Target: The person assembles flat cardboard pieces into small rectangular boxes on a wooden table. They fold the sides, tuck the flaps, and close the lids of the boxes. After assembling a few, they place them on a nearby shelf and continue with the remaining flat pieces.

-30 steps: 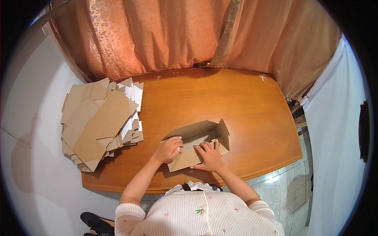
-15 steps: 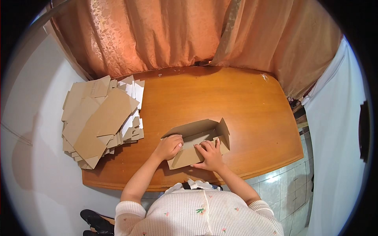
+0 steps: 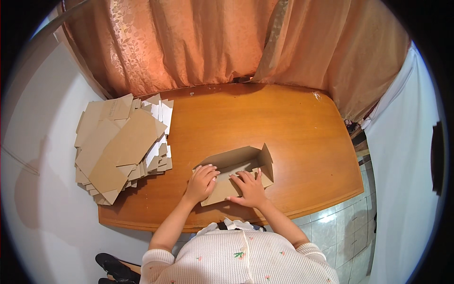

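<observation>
Curtain: orange and patterned, hanging beyond the open box, along the table's far edge.
Table: brown wood, under the box and reaching well past it on the far side and to the right.
Cardboard stack: flattened brown sheets in an uneven pile, some with white faces, left of the box and apart from it.
Open box: brown cardboard, near the table's close edge; its long axis runs left to right, the right end slanting farther from the person.
End panel: upright at the box's right end, touched by neither hand; the right hand is nearer to it.
Left hand: over the box's left end, fingers bent and close together; whether it pinches the board cannot be told.
Right hand: on the box's near wall, right of its middle, half open, spread fingers over the top edge and thumb outside, holding that wall.
</observation>
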The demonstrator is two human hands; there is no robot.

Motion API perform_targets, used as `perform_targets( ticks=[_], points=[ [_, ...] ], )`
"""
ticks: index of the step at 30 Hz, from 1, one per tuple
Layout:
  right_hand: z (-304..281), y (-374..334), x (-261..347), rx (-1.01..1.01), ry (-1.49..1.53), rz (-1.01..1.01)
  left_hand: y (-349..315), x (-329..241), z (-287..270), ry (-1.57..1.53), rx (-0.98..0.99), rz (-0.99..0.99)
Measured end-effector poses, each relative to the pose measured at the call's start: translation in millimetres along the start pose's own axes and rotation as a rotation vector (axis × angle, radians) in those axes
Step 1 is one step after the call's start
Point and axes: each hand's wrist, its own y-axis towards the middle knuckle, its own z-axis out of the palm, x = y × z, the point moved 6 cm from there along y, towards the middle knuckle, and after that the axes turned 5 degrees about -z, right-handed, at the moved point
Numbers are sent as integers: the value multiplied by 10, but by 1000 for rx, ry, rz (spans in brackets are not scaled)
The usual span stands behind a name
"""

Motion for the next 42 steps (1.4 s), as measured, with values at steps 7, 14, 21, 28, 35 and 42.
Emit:
perform_targets(
  ticks=[7, 14, 21, 28, 35, 42],
  points=[
    [6, -255, -146, -373, 139, 81, -393, 131, -86, 132, -312, -308],
    [-271, -436, -596, -683, 96, 252, -260, 201, 117, -6, -146, -410],
    [-423, -716, -1157, -547, 203, 450, 26, -122, 472, 78, -36, -339],
    [-436, -930, -1104, -294, 81, 426, 146, -356, 683, 164, 21, -335],
    [-440, -1045, -1095, -295, 24, 313, 162, -938, 929, 219, 90, -205],
    [-429, -1000, -1109, -333, 20, 282, 217, -948, 1318, 295, 135, -254]
  ],
)
